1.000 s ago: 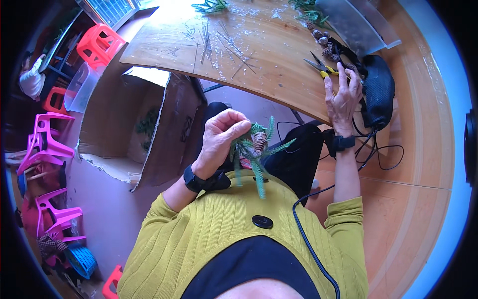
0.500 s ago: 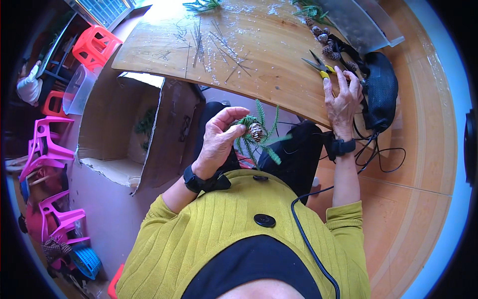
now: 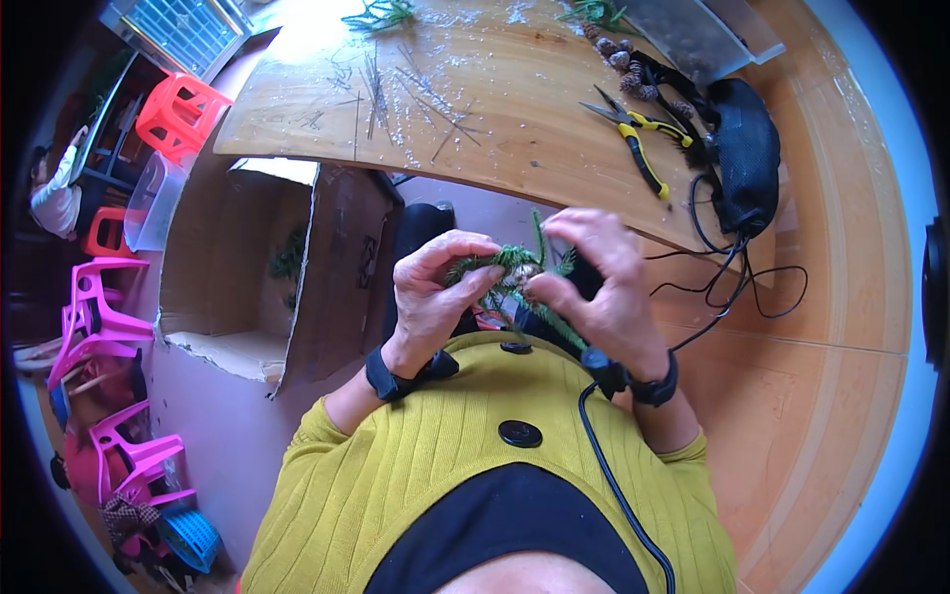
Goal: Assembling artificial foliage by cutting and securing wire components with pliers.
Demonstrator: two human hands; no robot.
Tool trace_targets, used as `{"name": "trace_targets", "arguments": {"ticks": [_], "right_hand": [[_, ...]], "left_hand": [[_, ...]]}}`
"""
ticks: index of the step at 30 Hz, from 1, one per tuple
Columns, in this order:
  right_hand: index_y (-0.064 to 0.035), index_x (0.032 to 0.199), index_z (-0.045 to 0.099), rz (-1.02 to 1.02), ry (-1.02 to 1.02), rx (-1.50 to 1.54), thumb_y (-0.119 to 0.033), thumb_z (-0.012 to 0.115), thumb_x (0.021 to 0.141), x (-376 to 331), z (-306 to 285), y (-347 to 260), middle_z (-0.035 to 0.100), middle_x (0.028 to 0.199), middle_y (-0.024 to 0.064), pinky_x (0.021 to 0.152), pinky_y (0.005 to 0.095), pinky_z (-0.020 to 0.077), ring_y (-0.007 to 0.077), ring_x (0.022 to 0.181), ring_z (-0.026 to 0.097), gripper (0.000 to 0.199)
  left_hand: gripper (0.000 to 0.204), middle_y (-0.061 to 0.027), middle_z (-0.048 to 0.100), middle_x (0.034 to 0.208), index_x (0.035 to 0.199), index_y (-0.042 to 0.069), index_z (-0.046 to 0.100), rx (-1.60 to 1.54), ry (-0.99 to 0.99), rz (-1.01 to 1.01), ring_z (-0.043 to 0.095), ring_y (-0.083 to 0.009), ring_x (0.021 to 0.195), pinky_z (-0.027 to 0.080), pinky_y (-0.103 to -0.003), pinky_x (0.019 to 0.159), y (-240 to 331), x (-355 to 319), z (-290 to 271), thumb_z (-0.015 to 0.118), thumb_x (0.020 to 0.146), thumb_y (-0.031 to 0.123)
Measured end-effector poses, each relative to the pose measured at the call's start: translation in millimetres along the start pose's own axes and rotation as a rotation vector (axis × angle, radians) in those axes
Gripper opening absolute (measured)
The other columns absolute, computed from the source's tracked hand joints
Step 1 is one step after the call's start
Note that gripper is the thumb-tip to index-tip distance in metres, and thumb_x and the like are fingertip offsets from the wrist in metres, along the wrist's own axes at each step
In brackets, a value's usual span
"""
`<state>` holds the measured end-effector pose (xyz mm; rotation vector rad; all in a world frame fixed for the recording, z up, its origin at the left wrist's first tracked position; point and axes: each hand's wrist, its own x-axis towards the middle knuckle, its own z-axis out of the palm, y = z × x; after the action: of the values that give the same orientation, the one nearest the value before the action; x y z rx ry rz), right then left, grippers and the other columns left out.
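A green artificial pine sprig (image 3: pixel 510 259) hangs over my lap, just off the table's near edge. My left hand (image 3: pixel 435 292) is closed on its left side, pinching it between thumb and fingers. A small pine cone (image 3: pixel 526 279) sits in the middle of the sprig, partly covered. My right hand (image 3: pixel 606 287), a little blurred, curls round the sprig's right side with its thumb against the cone. The pliers (image 3: pixel 645 163), with yellow and black handles, lie spread on the table's right part, apart from both hands.
On the wooden table (image 3: pixel 515 129) lie thin wires (image 3: pixel 374 94), white flecks, green sprigs (image 3: pixel 379 14) and loose pine cones (image 3: pixel 633 79). A black mesh pouch (image 3: pixel 744 158) with cables lies at the right edge, below a clear bin (image 3: pixel 683 35). An open cardboard box (image 3: pixel 223 267) stands left.
My right hand has left the pliers on the table and come over to the sprig and cone. The left hand keeps hold of the sprig. My view has shifted slightly.
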<state>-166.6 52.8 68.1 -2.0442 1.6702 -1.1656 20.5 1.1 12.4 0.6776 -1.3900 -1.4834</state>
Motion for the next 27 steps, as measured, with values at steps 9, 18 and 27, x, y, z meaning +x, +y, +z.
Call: {"name": "trace_targets", "arguments": {"ticks": [9,18,27], "right_hand": [[0.0011,0.084,0.059,0.086,0.014,0.122,0.000,0.067,0.072,-40.0,8.6,-16.8,0.061,0.084,0.0119,0.073,0.0306,0.0480,0.0230,0.077,0.060,0.014],[-0.0012,0.086,0.065,0.182,-0.114,0.281,-0.002,0.070,0.076,-57.5,-0.5,-19.9,0.064,0.081,0.0114,0.069,0.0325,0.0463,0.0247,0.075,0.061,0.011],[-0.0032,0.088,0.067,0.114,-0.052,0.214,0.004,0.070,0.073,-77.1,-11.7,-33.9,0.066,0.086,0.0106,0.074,0.0330,0.0473,0.0251,0.078,0.063,0.017]], "left_hand": [[0.022,-0.0113,0.066,0.090,0.098,0.003,0.064,0.300,-0.150,0.292,0.066,-0.0240,0.081,0.053,-0.032,0.071,18.6,-20.3,15.8,0.070,0.077,0.000],[0.026,-0.0082,0.062,0.090,0.096,0.004,0.059,0.549,-0.325,0.410,0.063,-0.0275,0.082,0.050,-0.034,0.071,11.7,-22.5,8.1,0.070,0.073,0.002],[0.024,-0.0060,0.059,0.087,0.083,0.008,0.054,0.777,-0.325,0.593,0.058,-0.0231,0.075,0.044,-0.034,0.065,11.5,-35.0,28.6,0.070,0.067,0.003]]}}
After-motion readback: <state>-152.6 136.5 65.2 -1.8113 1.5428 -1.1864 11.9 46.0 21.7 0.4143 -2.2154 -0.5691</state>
